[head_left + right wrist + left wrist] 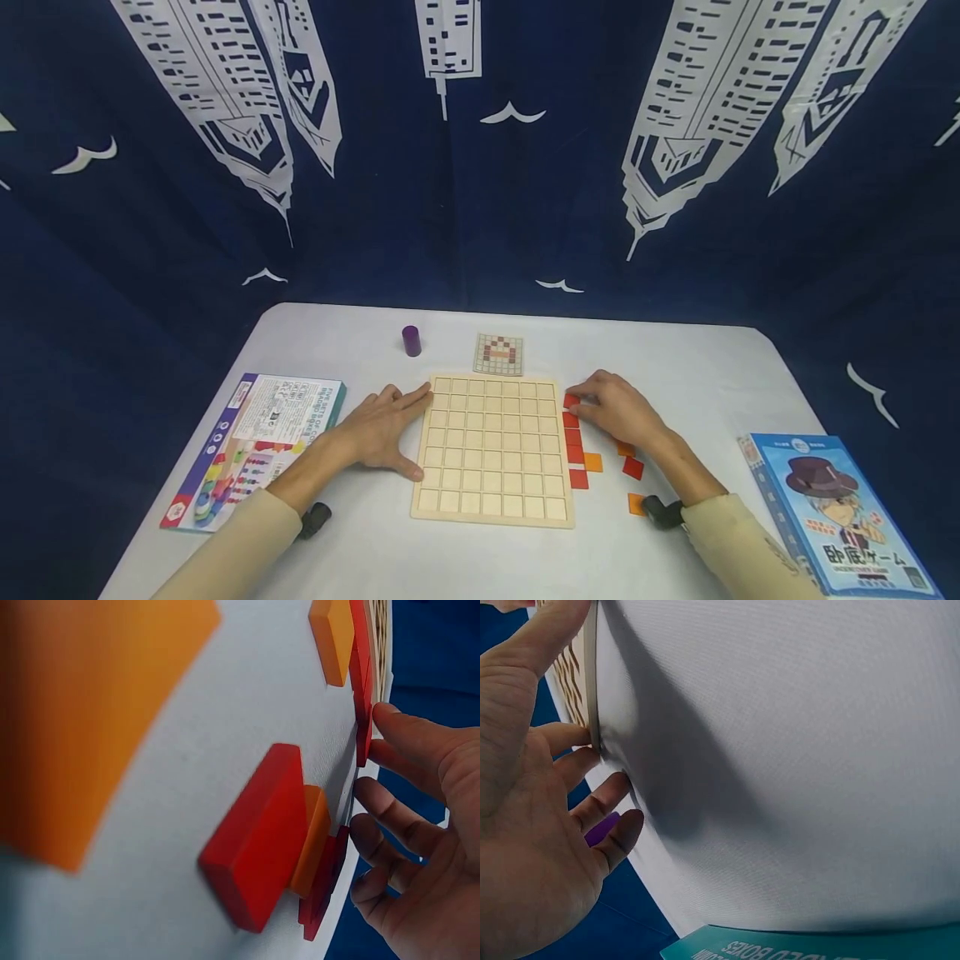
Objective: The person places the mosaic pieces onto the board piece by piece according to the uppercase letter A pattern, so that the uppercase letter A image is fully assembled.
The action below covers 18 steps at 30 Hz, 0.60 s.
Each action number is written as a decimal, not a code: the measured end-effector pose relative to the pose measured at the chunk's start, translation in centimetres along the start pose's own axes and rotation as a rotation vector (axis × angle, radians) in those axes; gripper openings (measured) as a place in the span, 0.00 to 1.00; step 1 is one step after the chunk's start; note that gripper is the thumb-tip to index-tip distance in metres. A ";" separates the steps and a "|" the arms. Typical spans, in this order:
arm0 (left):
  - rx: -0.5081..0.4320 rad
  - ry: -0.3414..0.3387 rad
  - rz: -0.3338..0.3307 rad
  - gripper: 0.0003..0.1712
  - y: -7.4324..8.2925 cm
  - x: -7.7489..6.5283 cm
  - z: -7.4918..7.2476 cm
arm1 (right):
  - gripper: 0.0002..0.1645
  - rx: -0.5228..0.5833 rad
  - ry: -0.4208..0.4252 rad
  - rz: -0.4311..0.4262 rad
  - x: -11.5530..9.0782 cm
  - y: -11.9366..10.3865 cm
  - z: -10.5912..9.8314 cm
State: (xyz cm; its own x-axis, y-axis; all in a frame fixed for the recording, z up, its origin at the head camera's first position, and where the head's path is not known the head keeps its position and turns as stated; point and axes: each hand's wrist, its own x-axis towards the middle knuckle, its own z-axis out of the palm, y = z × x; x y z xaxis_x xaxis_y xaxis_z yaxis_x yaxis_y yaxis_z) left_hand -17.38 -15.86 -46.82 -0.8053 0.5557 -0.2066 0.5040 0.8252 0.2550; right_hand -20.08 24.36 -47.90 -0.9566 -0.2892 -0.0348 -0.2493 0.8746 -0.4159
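Note:
A pale wooden grid board [491, 450] lies flat on the white table. My left hand [378, 429] is spread along its left side, thumb and fingertips touching the frame. Along the right side of the board runs a column of red square tiles [573, 437]. At the far end of this column my right hand [618, 407] pinches a red tile [364, 739] between thumb and index finger; the other fingers hang loosely beside it. An orange tile [593, 462] lies against the column. Behind the board is a small pattern card [498, 355] with coloured squares.
Loose red [633, 467] and orange tiles [637, 504] lie near my right forearm, some partly hidden by it. A purple cylinder [411, 341] stands at the back. A colourful flat box [255, 450] lies left; a blue box [840, 508] lies right. A dark curtain [450, 208] hangs behind.

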 end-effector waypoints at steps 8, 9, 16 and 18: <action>0.024 -0.005 0.006 0.74 -0.3 0.0 0.2 | 0.18 -0.029 0.012 0.019 0.3 -0.1 0.2; 0.030 -0.006 0.007 0.74 -0.3 0.0 0.3 | 0.17 -0.028 0.013 0.022 0.3 -0.2 0.2; 0.039 -0.018 0.006 0.76 -0.2 0.0 0.1 | 0.16 -0.015 0.010 0.032 0.3 -0.3 0.3; 0.040 -0.020 0.004 0.76 -0.2 0.0 0.0 | 0.15 -0.013 0.009 0.042 0.4 -0.3 0.3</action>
State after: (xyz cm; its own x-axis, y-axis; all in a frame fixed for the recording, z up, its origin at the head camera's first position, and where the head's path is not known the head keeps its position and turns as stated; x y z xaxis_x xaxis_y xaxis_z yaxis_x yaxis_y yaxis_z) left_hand -17.47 -15.99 -46.88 -0.7968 0.5609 -0.2246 0.5199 0.8259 0.2180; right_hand -20.31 23.83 -48.02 -0.9677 -0.2481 -0.0437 -0.2103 0.8910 -0.4024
